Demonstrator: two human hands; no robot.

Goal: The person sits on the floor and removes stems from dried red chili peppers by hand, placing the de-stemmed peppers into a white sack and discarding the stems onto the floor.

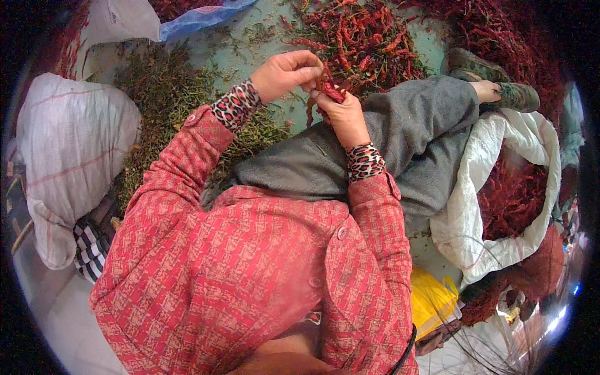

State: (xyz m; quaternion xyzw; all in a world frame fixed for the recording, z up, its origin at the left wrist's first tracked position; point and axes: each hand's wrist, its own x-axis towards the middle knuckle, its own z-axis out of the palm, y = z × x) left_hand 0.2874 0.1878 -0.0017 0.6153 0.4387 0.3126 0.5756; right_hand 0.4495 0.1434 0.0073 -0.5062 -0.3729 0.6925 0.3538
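My right hand (344, 115) is closed around several dried red chilli peppers (333, 93), one of them hanging down past the fingers. Touching the top of this small bunch, my left hand (288, 75) has thumb and forefinger pinched together on a chilli's stem end; the exact grip is partly hidden by the fingers. Just beyond both hands lies a heap of dried red chillies with stems (361, 42) on the pale green floor covering. A pile of green-brown stalks and stem scraps (164, 103) spreads to the left of my left forearm.
My bent legs in grey trousers (300, 164) lie below the hands. An open white woven sack (450, 234) with dark red chillies (511, 197) stands at right, a yellow bag (429, 300) nearby. At left is a filled white sack (79, 145). More chillies (506, 37) lie at upper right.
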